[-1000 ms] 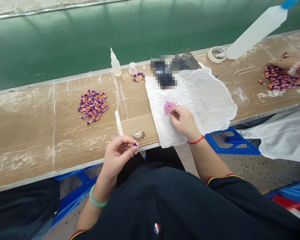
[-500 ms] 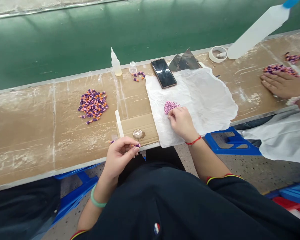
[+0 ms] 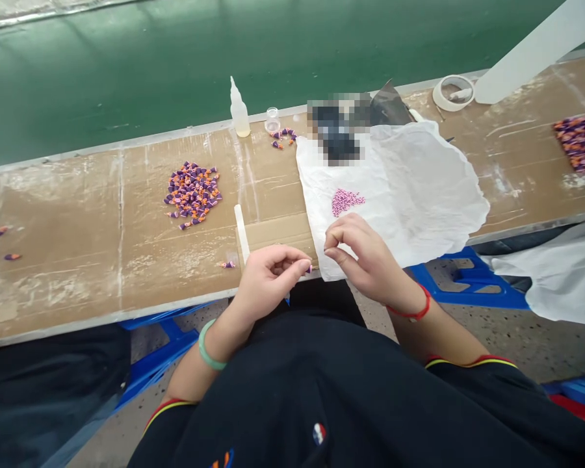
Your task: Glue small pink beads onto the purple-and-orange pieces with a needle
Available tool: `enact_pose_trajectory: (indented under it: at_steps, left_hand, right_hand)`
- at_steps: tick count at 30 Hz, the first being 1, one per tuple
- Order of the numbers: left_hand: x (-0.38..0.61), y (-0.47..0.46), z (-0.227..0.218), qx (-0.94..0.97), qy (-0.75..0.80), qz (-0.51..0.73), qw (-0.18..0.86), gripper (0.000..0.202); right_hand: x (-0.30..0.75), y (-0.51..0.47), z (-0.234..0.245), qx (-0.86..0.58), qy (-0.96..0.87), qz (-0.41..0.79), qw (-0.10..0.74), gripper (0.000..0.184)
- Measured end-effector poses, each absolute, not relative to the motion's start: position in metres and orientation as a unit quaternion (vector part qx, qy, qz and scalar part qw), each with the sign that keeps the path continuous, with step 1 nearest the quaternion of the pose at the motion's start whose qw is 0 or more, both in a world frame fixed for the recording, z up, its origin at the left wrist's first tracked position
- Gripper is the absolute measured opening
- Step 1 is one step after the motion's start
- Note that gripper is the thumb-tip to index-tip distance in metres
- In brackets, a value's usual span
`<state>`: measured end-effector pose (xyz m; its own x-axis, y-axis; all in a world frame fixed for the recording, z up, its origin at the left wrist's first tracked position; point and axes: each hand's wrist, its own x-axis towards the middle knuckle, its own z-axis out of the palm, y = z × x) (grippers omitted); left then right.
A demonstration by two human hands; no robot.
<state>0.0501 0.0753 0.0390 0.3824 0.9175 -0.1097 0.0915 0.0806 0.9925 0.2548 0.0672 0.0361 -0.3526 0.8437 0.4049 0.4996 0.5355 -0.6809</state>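
Near the front table edge, my left hand [image 3: 272, 278] is closed in a pinch on a small purple figure [image 3: 309, 268], whose end shows past the fingertips. My right hand [image 3: 363, 257] faces it a short way to the right, thumb and forefinger pressed together. Whatever sits in that pinch is too small to make out. Just beyond my right hand, a heap of tiny pink pieces [image 3: 345, 200] lies on a white sheet [image 3: 424, 188]. A cardboard piece [image 3: 273, 231] and a flat white stick [image 3: 242, 233] lie beyond my left hand. One loose purple-and-orange figure [image 3: 228, 264] rests left of it.
A pile of purple-and-orange figures [image 3: 194, 194] lies on the brown table [image 3: 146, 240]. Along the back stand a dropper bottle [image 3: 240, 114], a small clear cup [image 3: 272, 120] and a tape roll [image 3: 453, 92]. A pixelated dark object [image 3: 336, 133] overlaps the sheet. More figures [image 3: 582, 143] lie far right.
My right hand has drawn back from the pink heap toward my left hand. My left hand has shifted right with the figure. The view has turned, and the co-worker's hand is out of sight.
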Motion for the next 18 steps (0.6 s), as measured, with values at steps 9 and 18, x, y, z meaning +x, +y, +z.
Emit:
enact_pose_trajectory:
  at_steps: [9,18]
  left_hand:
    - [0.057,0.074,0.040,0.607,0.427,0.338,0.578,0.016]
    - [0.057,0.070,0.040,0.579,0.444,0.341,0.592,0.014]
  right_hand:
    - [0.243,0.062,0.044,-0.399,-0.833,0.158,0.349,0.021]
    - [0.240,0.057,0.046,-0.381,-0.826,0.194,0.368,0.015]
